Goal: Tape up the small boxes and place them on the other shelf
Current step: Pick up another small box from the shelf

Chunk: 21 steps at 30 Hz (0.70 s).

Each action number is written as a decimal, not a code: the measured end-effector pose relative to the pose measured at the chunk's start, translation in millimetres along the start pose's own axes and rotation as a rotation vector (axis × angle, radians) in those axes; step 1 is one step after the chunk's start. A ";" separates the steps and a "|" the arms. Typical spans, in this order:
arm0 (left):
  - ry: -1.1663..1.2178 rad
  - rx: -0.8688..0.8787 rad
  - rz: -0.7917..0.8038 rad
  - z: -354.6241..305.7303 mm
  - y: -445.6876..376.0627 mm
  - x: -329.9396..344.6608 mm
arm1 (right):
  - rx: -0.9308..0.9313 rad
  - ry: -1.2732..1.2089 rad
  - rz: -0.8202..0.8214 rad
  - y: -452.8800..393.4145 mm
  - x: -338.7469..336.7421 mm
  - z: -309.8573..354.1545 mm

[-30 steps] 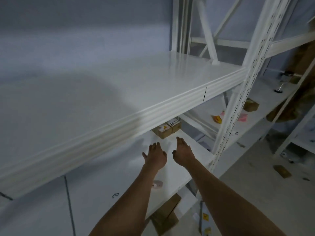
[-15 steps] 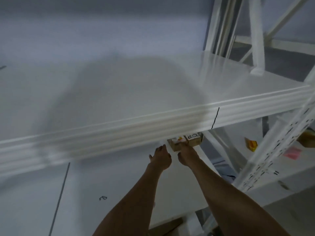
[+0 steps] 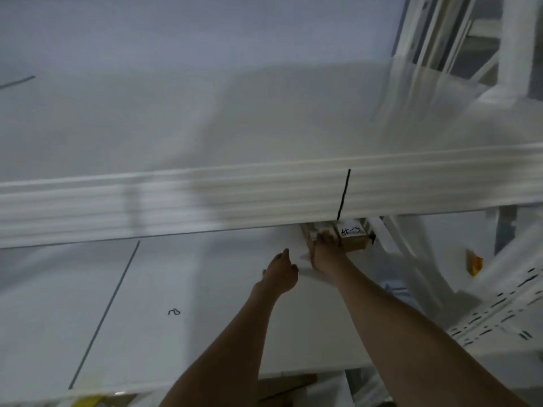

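Small boxes [image 3: 351, 237] half-hidden under shelf edge [image 3: 235, 204]

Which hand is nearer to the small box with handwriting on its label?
The right hand: it rests on the neighbouring small box, right beside the labelled box. The left hand hovers lower left, touching neither box.

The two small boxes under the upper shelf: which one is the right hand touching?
The left-hand box: the right hand lies over it. The other box, bearing handwriting, sits untouched beside it.
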<state>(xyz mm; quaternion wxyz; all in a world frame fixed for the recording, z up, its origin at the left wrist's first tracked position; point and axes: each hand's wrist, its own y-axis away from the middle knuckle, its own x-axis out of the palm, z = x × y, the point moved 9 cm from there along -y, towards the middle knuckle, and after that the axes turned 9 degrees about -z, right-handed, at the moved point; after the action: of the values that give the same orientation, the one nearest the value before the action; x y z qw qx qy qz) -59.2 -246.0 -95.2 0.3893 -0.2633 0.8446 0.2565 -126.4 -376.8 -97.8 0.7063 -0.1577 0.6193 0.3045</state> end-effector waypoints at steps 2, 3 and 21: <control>0.075 -0.034 -0.012 3.5 2.4 -2.5 | -0.039 0.068 -0.049 10.1 -5.2 6.3; 0.131 -0.069 -0.017 5.9 4.7 -4.0 | -0.076 0.101 -0.117 18.2 -15.2 12.5; 0.579 -0.442 -0.089 86.0 48.7 -29.3 | 0.285 -0.238 -0.028 80.8 23.9 38.0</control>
<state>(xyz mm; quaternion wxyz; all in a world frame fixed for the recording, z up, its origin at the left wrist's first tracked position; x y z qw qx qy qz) -29.2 -148.3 -109.5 0.0784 -0.4393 0.8317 0.3304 -146.2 -286.5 -101.6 0.7938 -0.0276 0.5661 0.2205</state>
